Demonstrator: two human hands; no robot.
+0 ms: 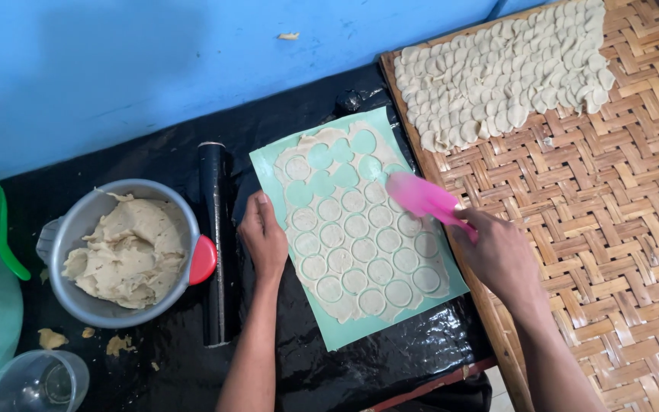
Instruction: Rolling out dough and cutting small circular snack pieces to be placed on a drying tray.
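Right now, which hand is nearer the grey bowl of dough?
Left. The left hand rests on the green mat's edge, just right of the grey bowl; the right hand, holding a pink spatula, is far across.

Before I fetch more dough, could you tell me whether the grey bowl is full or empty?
Partly full: a lump of pale dough fills most of the bowl, below its rim.

Even soft daylight, brightest at top right, no hard shadows, glare on wet black sheet (390,358) near btm, pink scraper (421,197) motion-blurred, rest sharp, blue wall (154,61) w/ faint shadow at left, mild wide-angle stretch at edges
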